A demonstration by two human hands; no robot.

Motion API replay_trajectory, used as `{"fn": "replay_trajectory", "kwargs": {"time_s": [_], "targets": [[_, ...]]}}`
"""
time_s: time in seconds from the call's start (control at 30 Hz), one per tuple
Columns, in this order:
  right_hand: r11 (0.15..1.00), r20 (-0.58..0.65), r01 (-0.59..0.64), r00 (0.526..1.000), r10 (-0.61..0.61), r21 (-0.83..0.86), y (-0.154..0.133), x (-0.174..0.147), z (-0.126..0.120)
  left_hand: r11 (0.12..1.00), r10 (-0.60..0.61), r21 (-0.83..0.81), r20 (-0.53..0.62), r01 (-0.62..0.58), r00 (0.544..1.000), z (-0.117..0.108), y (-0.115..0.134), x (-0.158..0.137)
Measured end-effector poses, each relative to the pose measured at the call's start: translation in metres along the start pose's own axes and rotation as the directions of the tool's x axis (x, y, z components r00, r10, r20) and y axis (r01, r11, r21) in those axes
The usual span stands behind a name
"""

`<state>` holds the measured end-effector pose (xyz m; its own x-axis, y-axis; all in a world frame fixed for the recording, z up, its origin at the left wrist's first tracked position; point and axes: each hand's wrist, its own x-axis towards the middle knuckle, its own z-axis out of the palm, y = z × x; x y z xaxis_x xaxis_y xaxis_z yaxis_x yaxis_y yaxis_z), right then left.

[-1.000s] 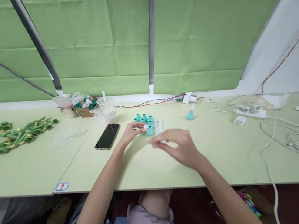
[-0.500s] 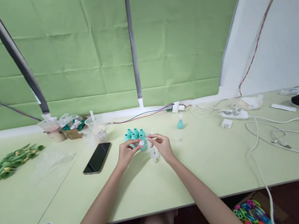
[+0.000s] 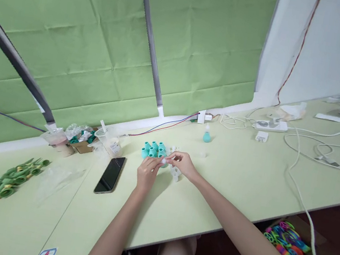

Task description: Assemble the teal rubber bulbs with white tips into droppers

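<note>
Between my two hands is a small white plastic piece, partly covered by fingertips. My left hand pinches it from the left. The fingers of my right hand are closed at its other side; whether they hold a separate part I cannot make out. Just behind my hands stand several teal bulb-shaped bottles with open necks. Loose translucent white pieces lie under and beside my right hand. Farther back, a teal bottle with a clear pointed top stands upright alone.
A phone lies left of my hands. Behind it are plastic cups and a small cardboard box. Green tubular pieces cover the far left. A power strip and white cables lie right. A box of colourful items sits below the table.
My hands have come together: the white piece in my left hand now meets my right fingertips. The view has shifted slightly.
</note>
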<state>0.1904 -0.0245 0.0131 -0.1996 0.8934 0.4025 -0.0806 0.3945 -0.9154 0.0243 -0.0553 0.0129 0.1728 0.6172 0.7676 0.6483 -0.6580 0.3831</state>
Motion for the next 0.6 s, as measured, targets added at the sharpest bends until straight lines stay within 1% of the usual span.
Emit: {"fn": "replay_trajectory", "kwargs": {"time_s": [0.1,0.17,0.3,0.47,0.6], "targets": [[0.989,0.064,-0.078,0.995,0.070,0.129,-0.003,0.000,-0.003,0.990,0.123,0.072,0.031,-0.125,0.992,-0.003,-0.001,-0.001],[0.972,0.119,-0.132,0.987,0.110,0.193,-0.007,0.000,-0.005,0.978,0.179,0.096,0.048,-0.183,0.983,-0.005,-0.001,-0.002],[0.937,0.262,-0.265,0.943,0.203,0.229,-0.012,-0.002,-0.011,0.952,0.274,0.119,0.081,-0.282,0.958,-0.008,-0.002,-0.007],[0.884,0.400,-0.364,0.886,0.232,0.293,-0.009,-0.003,-0.018,0.859,0.459,0.200,0.107,-0.471,0.882,-0.008,-0.002,-0.013],[0.859,0.467,-0.411,0.851,0.241,0.305,-0.008,-0.005,-0.021,0.765,0.584,0.292,0.060,-0.574,0.809,-0.005,0.007,-0.010]]}}
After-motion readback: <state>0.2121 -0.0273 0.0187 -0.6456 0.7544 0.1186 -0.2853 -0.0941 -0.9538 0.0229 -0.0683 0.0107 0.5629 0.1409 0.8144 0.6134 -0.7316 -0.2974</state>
